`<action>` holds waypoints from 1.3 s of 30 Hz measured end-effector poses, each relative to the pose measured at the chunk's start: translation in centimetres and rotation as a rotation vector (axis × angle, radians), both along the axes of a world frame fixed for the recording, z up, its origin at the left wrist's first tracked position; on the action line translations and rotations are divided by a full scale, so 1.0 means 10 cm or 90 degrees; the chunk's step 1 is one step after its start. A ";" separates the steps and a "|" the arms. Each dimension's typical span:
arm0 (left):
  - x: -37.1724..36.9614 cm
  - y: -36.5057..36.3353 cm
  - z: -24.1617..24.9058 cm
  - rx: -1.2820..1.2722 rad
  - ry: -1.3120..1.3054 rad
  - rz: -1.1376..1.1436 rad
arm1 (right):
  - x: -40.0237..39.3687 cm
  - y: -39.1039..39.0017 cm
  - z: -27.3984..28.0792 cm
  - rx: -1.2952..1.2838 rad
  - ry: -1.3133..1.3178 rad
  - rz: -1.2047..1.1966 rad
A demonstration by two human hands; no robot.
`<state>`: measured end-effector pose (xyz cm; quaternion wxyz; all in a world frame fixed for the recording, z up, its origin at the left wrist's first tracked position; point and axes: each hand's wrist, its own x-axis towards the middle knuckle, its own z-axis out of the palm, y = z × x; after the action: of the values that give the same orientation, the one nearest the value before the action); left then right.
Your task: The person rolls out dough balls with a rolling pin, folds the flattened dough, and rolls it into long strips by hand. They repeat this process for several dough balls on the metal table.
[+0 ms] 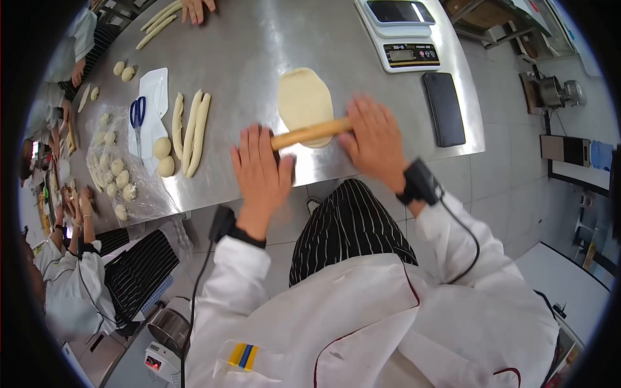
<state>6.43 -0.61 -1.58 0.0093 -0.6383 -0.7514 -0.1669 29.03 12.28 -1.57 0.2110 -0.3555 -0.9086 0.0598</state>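
Your left hand (262,169) and right hand (374,137) are apart, on the rolling pin (310,134) over the dough (304,97); looks mostly flattened, but it's unshaped. Grip's too blurry to call.

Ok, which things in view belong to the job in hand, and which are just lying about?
In the job: light wooden rolling pin, under left hand and right hand; flat oval of pale dough, partly beneath the pin; probably three pale dough ropes.

Apparently lying about: blue-handled scissors; white digital scale; flat black rectangular slab.
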 end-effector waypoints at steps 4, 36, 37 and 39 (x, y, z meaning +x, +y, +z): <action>-0.43 1.09 -0.02 0.014 0.146 0.072 | -0.67 0.97 -0.04 0.002 -0.069 -0.128; -0.33 1.15 0.09 -0.045 0.162 0.136 | -0.70 1.15 0.04 0.065 -0.046 -0.030; -0.52 1.47 0.10 -0.016 0.125 0.152 | -0.90 1.48 0.00 0.057 -0.041 -0.031; -0.61 1.56 0.14 -0.010 0.082 0.165 | -0.96 1.59 -0.05 0.029 -0.046 -0.030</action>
<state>0.33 14.96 -0.22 0.0741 -0.5450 -0.8268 -0.1174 19.43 28.16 -2.03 0.1874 -0.3737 -0.9081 0.0217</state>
